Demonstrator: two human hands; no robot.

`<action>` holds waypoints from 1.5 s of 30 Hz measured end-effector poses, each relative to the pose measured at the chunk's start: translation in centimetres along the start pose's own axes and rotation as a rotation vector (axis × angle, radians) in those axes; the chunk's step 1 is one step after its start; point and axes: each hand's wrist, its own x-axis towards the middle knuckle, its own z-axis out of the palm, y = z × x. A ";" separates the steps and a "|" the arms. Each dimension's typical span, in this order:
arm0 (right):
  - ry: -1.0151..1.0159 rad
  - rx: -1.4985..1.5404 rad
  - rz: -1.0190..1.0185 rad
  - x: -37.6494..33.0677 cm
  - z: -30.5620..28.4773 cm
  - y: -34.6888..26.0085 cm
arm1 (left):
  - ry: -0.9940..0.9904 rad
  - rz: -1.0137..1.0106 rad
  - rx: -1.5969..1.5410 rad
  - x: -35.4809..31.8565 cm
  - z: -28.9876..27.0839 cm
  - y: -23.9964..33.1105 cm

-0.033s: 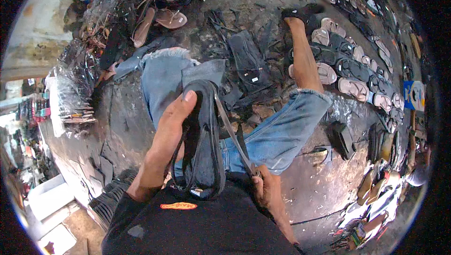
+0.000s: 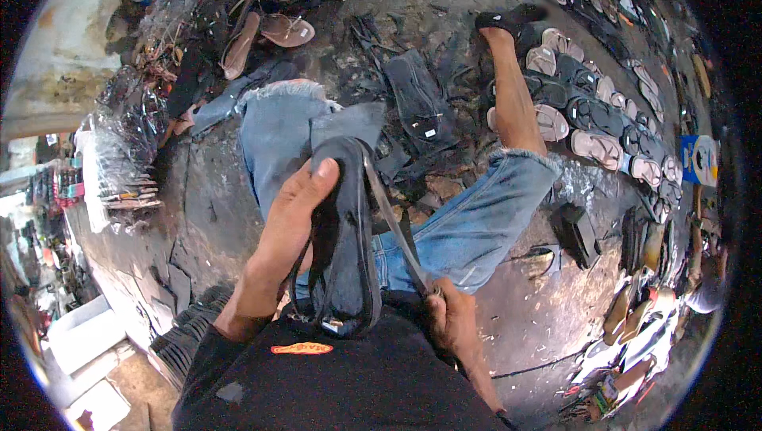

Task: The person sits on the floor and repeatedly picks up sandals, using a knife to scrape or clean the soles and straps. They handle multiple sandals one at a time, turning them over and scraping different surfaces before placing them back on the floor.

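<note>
A black sandal (image 2: 343, 217) lies lengthwise in front of my torso, toe end away from me. My left hand (image 2: 287, 221) is closed round its left side, thumb pressed on top near the toe. In my right hand (image 2: 454, 316) is a long knife (image 2: 397, 228), gripped at the near end. Its narrow metal blade slants up and left, with the tip beside the right edge of the sandal's toe. Beyond the toe, a grey-black flat piece (image 2: 349, 120) rests over my left knee; I cannot tell whether it is joined to the sole.
Between my legs, a pair of black sandals (image 2: 417, 101) lies among dark scraps. Rows of pink and black sandals (image 2: 597, 149) stand at the right. More sandals (image 2: 287, 30) lie at the far left, near plastic-wrapped stock (image 2: 127, 157). A dark block (image 2: 578, 234) sits right of my thigh.
The sandal's toe and my left thumb have shifted very slightly nearer and to the right. Both hands keep their hold.
</note>
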 end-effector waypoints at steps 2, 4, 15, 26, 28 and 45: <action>0.015 -0.041 0.017 0.9 0.0 0.4 | 0.001 0.054 0.139 -0.3 0.8 -0.4; -0.012 -0.081 -0.023 6.0 -1.3 -0.6 | -0.027 0.075 0.212 -0.1 1.2 -0.4; -0.554 -0.194 -0.370 23.0 -8.5 -9.7 | -0.122 0.095 0.350 2.4 0.2 0.6; 0.293 0.444 -0.315 17.6 -2.9 -7.6 | 0.004 0.703 0.049 3.6 5.8 -0.1; 0.345 0.488 -0.251 18.0 -1.8 -7.2 | 0.034 0.752 -0.100 6.0 7.6 0.9; 0.371 0.037 -0.092 7.2 -0.1 0.4 | 0.052 0.254 -0.488 5.7 5.8 -1.8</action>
